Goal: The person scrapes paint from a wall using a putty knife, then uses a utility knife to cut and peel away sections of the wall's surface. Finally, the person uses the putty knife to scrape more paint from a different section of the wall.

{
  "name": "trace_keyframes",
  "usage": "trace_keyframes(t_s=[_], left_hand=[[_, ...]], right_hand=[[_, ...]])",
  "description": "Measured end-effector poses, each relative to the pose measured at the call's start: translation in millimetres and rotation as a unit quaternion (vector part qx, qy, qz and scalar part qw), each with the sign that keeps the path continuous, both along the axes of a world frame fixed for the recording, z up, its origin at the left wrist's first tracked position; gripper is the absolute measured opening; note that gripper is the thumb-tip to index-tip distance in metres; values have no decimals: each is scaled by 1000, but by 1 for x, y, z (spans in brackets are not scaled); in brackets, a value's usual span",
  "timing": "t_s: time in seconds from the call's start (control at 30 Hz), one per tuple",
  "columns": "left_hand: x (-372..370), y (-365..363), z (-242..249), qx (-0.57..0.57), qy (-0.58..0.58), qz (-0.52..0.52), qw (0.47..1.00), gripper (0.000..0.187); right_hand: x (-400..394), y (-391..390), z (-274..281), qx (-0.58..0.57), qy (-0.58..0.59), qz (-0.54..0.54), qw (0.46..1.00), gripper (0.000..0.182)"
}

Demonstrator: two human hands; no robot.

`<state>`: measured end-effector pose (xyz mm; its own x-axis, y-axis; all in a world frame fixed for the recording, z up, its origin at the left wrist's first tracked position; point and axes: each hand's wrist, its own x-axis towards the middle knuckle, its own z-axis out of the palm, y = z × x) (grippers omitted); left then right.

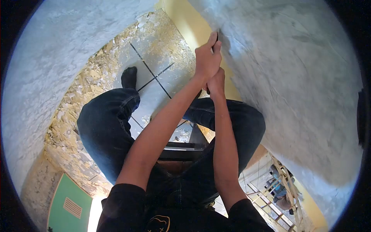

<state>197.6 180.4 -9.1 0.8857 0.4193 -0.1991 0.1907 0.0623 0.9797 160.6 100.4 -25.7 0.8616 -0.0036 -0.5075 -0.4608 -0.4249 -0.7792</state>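
My left hand (pixel 208 62) is closed around a thin, dark, scraper-like tool (pixel 217 36), with the fingers stretched along it toward the wall. Just below, my right hand (pixel 217 83) is closed too, pressed against the heel of my left hand and apparently gripping the tool's lower end. Most of the tool is hidden by my hands. Its tip meets the wall (pixel 270 77) near the border between bare grey plaster and a yellow painted strip (pixel 185 21).
Paint flakes (pixel 81 89) litter the tiled floor (pixel 150 83) along the left wall (pixel 58 46). My knees are spread over a dark seat frame (pixel 181 146). A green panel (pixel 69 205) stands lower left. Wooden poles and a ladder-like frame (pixel 276 212) are lower right.
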Motion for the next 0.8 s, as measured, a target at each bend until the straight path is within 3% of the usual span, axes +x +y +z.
trace_keyframes(t_s=[0.07, 0.1, 0.2, 0.33, 0.43, 0.57, 0.67, 0.73, 0.8], left_hand=[[-20, -3, 13, 42, 52, -105, 992, 45], [-29, -5, 17, 45, 46, -105, 992, 45], [-44, -3, 26, 105, 11, -232, 967, 48], [-48, 1, 23, 141, -26, -219, 965, 44], [-37, -16, 7, 109, -80, -159, 978, 44], [-26, -40, 4, 96, 30, -74, 992, 46], [-27, -26, 8, 66, 19, -30, 997, 38], [-25, -15, 22, -150, 150, -56, 976, 36], [-25, -17, 17, -182, 145, -36, 972, 37]], right_hand=[[-10, -5, 8, -23, -25, 4, 999, 36], [-16, -8, 13, 3, -7, -28, 1000, 38], [-25, -13, 22, 42, 19, -64, 997, 37], [-22, -21, 22, 91, 51, -87, 991, 38], [-23, -22, 23, 55, 47, -58, 996, 36], [-25, -34, 7, 30, 12, -36, 999, 33], [-21, -16, 22, -15, 28, -57, 998, 48], [-17, -11, 26, -19, 99, -105, 989, 68], [-16, -10, 23, -33, 90, -89, 991, 74]])
